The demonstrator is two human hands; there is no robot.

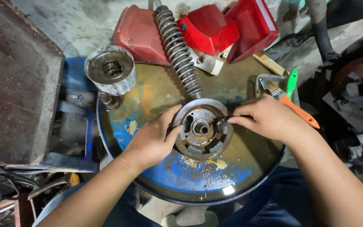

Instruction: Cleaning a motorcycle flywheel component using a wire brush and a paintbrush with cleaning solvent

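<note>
A round, rusty metal flywheel rotor [202,128] with a central hub lies flat on a blue drum lid [181,176]. My left hand [154,136] grips the rotor's left rim, thumb over the edge. My right hand [263,117] pinches a small dark part at the rotor's right inner side, fingertips touching it; what the small part is I cannot tell.
A coil-spring shock absorber [179,52] lies behind the rotor, next to red plastic body panels [209,29]. A grey metal cylinder [111,69] stands at the lid's back left. An orange-and-green handled brush [293,98] lies at the right. A dark wooden block [17,80] fills the left.
</note>
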